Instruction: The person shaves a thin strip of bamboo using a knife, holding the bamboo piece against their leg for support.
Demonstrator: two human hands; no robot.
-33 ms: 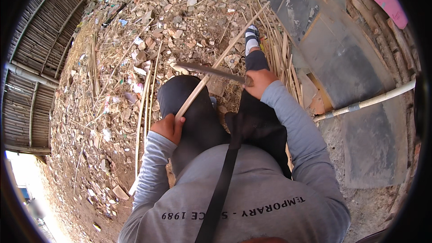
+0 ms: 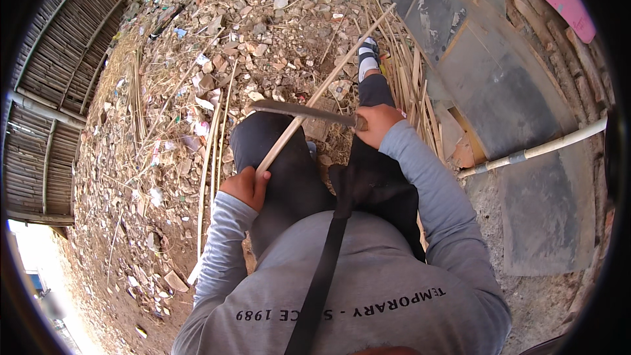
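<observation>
My left hand is closed around the near end of a long pale bamboo strip, near my left knee. The strip slants away to the far right, past my right shoe. In my right hand is the handle of a long knife with a dark blade. The blade points left and lies across the strip, a little beyond my left hand. Whether its edge bites into the strip I cannot tell.
Broken stone and litter cover the ground ahead. More bamboo strips lie beside my right leg, and a few on the left. Dark flat panels and a pale pole are to the right. A bamboo wall stands left.
My right hand and the knife have shifted slightly left and toward me, the blade now lower along the strip. My left hand and the strip have hardly moved.
</observation>
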